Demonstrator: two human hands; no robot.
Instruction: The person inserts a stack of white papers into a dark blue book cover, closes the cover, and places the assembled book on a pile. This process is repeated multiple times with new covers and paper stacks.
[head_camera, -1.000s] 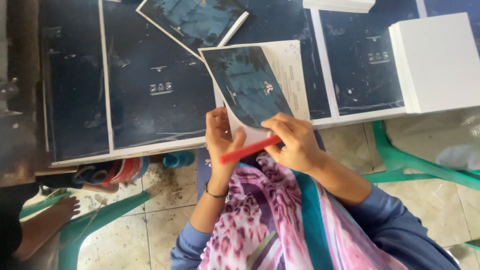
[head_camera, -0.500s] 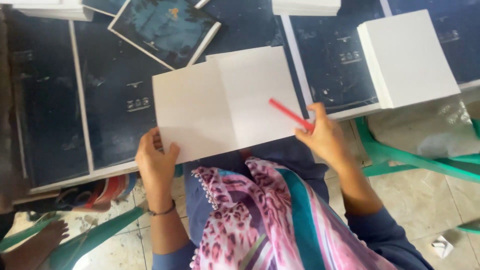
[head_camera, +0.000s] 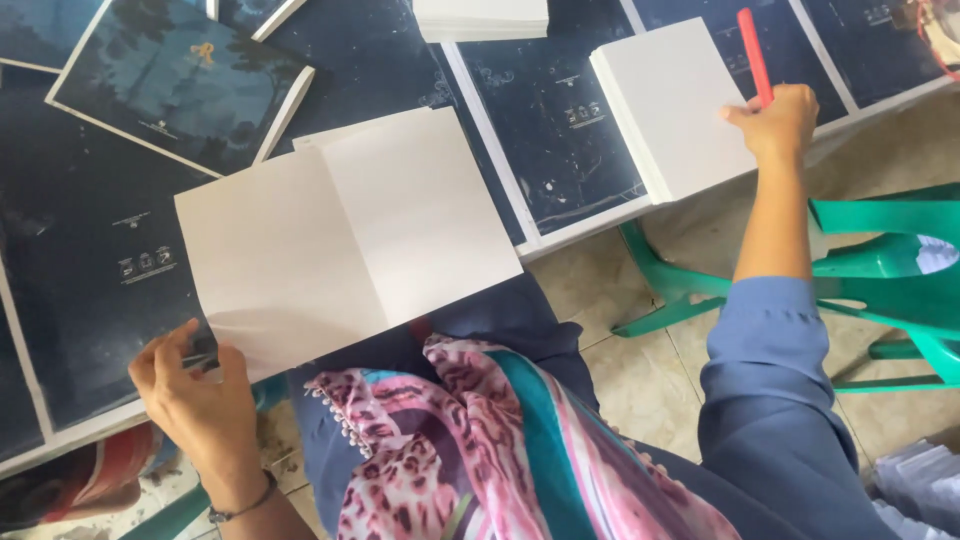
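A low work surface (head_camera: 560, 225) carries everything, almost wholly covered by large dark blue printed sheets (head_camera: 90, 270) with white margins between them. On these lies a folded white sheet (head_camera: 340, 235), opened flat, its near edge hanging over the table's front. To its right sits a thick stack of white paper (head_camera: 665, 105), with another white stack (head_camera: 480, 17) at the far edge. A dark blue booklet (head_camera: 175, 85) lies at the upper left, tilted. Under the surface is a tiled floor (head_camera: 620, 370), probably ceramic.
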